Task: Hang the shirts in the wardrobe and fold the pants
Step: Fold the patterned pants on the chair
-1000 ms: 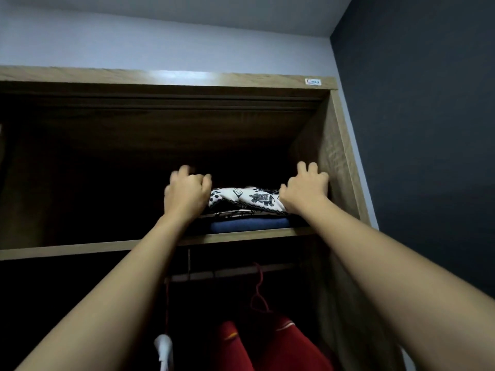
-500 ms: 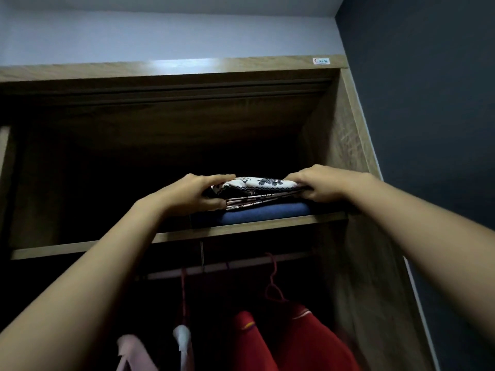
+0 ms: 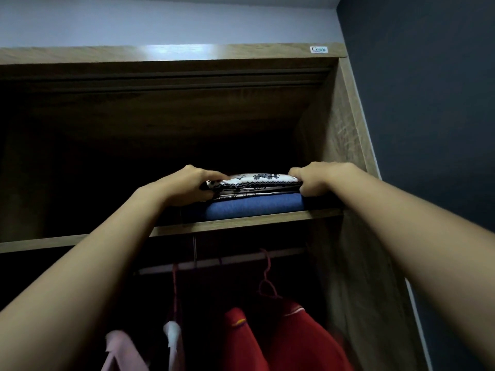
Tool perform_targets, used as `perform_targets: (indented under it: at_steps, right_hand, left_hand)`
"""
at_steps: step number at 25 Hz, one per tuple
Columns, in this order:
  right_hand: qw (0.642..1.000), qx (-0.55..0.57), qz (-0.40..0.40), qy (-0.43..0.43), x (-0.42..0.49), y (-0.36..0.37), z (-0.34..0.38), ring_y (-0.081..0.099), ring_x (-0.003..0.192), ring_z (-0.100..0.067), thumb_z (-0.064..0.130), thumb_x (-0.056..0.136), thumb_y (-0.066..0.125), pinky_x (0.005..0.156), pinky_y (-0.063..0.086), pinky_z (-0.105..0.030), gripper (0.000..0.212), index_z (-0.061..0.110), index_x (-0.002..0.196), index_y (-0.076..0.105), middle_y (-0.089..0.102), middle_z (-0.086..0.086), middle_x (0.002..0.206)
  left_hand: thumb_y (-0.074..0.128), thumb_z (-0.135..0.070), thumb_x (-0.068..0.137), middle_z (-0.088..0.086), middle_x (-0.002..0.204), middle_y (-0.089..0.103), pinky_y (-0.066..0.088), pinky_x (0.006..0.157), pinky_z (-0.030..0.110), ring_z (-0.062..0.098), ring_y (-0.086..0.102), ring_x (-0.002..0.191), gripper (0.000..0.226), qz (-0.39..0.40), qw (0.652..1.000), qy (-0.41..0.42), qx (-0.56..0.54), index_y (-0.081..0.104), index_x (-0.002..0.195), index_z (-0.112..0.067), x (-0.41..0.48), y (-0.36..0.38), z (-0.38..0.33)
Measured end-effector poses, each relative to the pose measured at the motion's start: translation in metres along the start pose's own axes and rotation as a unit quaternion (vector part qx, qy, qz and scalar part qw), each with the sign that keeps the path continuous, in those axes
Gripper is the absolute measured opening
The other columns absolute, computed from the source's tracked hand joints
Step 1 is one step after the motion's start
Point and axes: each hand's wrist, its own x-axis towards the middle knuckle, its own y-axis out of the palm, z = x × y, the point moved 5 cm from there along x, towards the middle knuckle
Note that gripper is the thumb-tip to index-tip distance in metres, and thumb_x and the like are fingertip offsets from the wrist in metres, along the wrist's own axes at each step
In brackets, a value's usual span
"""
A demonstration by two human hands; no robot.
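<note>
Folded black-and-white patterned pants (image 3: 254,182) lie on top of a folded blue garment (image 3: 254,207) on the wardrobe's upper shelf (image 3: 241,223). My left hand (image 3: 187,187) grips the left end of the patterned pants, thumb on top. My right hand (image 3: 318,178) grips their right end. Below the shelf, red shirts (image 3: 289,336) hang on a rail (image 3: 222,261), with a pink shirt (image 3: 120,352) and a white garment (image 3: 172,336) to their left.
The wardrobe's right side panel (image 3: 337,145) stands close beside my right hand. A dark blue wall (image 3: 428,116) lies right of the wardrobe. The left part of the upper shelf is dark and nothing can be made out there.
My hands have gone from resting on top of the patterned pants to gripping their two ends. The view has tilted down, showing more of the hanging shirts.
</note>
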Motion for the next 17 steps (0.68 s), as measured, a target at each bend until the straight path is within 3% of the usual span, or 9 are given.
perform_targets:
  at_steps: [3, 5, 7, 9, 13, 17]
  right_hand:
    - [0.999, 0.044, 0.001, 0.001, -0.002, 0.013, -0.002, 0.05, 0.12, -0.032, 0.021, 0.088, 0.04, 0.096, 0.041, -0.036, 0.045, 0.021, 0.134, 0.039, 0.05, -0.016, 0.134]
    - [0.996, 0.088, -0.009, 0.008, -0.006, 0.02, -0.002, 0.048, 0.124, -0.032, 0.023, 0.09, 0.038, 0.101, 0.039, -0.037, 0.047, 0.014, 0.136, 0.036, 0.046, -0.019, 0.139]
    - [0.992, 0.118, -0.032, 0.031, -0.011, 0.022, -0.004, 0.039, 0.132, -0.034, 0.024, 0.091, 0.037, 0.108, 0.034, -0.039, 0.058, 0.004, 0.144, 0.022, 0.035, -0.022, 0.147]
    - [0.988, 0.119, -0.087, 0.041, -0.021, 0.019, -0.003, 0.02, 0.143, -0.033, 0.026, 0.093, 0.034, 0.116, 0.02, -0.04, 0.067, -0.001, 0.147, 0.004, 0.016, -0.021, 0.155]
    - [0.973, 0.108, -0.204, 0.009, -0.062, 0.016, 0.025, 0.0, 0.147, -0.027, 0.029, 0.097, 0.03, 0.119, 0.004, -0.039, 0.066, 0.0, 0.148, 0.0, -0.001, -0.017, 0.158]
    - [0.947, 0.155, -0.279, -0.033, -0.107, 0.036, 0.085, -0.003, 0.147, -0.025, 0.028, 0.095, 0.039, 0.118, 0.001, -0.038, 0.067, 0.003, 0.149, 0.008, -0.002, -0.016, 0.158]
  left_hand:
    - [0.053, -0.018, 0.09, 0.004, 0.122, 0.063, 0.036, 0.083, 0.019, 0.015, 0.058, 0.099, 0.047, -0.018, 0.999, -0.015, -0.022, 0.049, 0.133, -0.034, -0.006, 0.004, 0.0]
    - [0.043, -0.029, 0.089, 0.005, 0.136, 0.053, 0.032, 0.09, 0.02, 0.019, 0.052, 0.116, 0.049, 0.001, 0.999, -0.027, -0.033, 0.043, 0.139, -0.031, -0.011, 0.01, -0.003]
    - [0.031, -0.041, 0.08, 0.006, 0.152, 0.032, 0.023, 0.107, 0.024, 0.02, 0.032, 0.137, 0.067, 0.016, 0.998, -0.041, -0.036, 0.031, 0.145, -0.027, -0.015, 0.015, -0.01]
    - [0.025, -0.043, 0.078, 0.007, 0.157, 0.017, 0.013, 0.115, 0.027, 0.019, 0.017, 0.144, 0.074, -0.034, 0.996, -0.059, -0.055, 0.021, 0.149, -0.023, -0.021, 0.009, -0.014]
    - [0.027, -0.033, 0.08, 0.009, 0.156, 0.022, 0.011, 0.112, 0.019, 0.017, 0.018, 0.144, 0.072, -0.156, 0.984, -0.042, -0.071, 0.023, 0.148, -0.012, -0.051, -0.016, -0.032]
    - [0.028, -0.032, 0.084, 0.008, 0.152, 0.031, 0.015, 0.111, 0.019, 0.014, 0.024, 0.142, 0.065, -0.192, 0.979, -0.032, -0.059, 0.03, 0.146, -0.012, -0.118, -0.016, -0.044]
